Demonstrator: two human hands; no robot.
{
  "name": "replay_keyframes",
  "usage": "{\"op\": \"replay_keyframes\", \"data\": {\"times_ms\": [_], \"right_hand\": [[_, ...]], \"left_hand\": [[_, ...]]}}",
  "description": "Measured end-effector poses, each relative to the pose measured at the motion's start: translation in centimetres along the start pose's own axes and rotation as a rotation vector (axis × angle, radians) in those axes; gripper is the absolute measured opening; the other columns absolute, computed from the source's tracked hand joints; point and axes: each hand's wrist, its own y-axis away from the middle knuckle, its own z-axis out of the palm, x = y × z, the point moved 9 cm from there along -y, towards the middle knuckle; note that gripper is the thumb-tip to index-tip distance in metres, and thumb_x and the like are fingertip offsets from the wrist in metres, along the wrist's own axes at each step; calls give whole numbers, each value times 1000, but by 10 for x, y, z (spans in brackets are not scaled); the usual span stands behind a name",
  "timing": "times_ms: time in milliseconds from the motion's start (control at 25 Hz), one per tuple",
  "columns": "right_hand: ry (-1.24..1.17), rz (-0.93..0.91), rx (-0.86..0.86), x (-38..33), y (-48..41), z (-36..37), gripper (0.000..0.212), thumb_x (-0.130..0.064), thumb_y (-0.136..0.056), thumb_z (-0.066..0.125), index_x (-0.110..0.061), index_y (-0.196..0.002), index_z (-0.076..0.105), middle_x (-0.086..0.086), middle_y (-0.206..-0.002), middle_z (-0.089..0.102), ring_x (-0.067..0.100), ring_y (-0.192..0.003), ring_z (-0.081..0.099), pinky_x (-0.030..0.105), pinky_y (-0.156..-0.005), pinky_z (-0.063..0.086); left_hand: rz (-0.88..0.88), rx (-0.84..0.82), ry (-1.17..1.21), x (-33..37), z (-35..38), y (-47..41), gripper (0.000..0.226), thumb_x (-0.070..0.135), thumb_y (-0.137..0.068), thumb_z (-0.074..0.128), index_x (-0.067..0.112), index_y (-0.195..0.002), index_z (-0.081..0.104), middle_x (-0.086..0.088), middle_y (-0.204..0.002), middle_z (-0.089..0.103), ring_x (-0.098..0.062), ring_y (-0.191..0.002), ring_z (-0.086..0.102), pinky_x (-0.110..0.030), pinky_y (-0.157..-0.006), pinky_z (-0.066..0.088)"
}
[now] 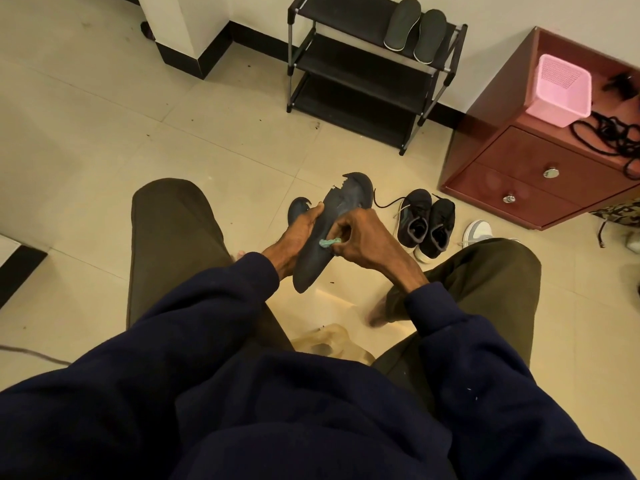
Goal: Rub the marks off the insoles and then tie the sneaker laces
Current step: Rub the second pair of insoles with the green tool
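A dark insole, ragged at its far edge, is held above the floor between the knees. It is gripped from the left by the left hand, with the fingers curled round its edge. A second insole is seen just behind that hand; whether it is also held cannot be told. A small teal wad is pinched in the curled fingers of the right hand and pressed against the insole's face.

The rubbing step is judged to be in hand; lacing is not yet begun. Firm strokes over the marks are called for next, with the insole braced. The black sneakers stand on the floor to the right, one lace trailing. Farther off, two insoles lie on a shoe rack.
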Motion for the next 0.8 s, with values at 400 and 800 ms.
{"op": "replay_keyframes", "data": {"times_ms": [400, 800], "right_hand": [[-95, -7, -6, -16, 6, 5, 7, -6, -81, 79, -10, -86, 77, -3, -76, 73, 6, -64, 67, 19, -58, 55], [-86, -10, 87, -22, 5, 1, 9, -5, -82, 76, -10, -89, 78, -3, -77, 73, 9, -66, 67, 29, -64, 60]], "left_hand": [[-21, 9, 5, -3, -3, -7, 51, 57, -100, 50, 12, -115, 69, -10, -103, 75, -24, -90, 73, -38, -91, 57], [1, -18, 96, -1, -5, -12, 68, 63, -98, 47, 8, -136, 60, -13, -116, 73, -27, -105, 70, -42, -103, 52]]}}
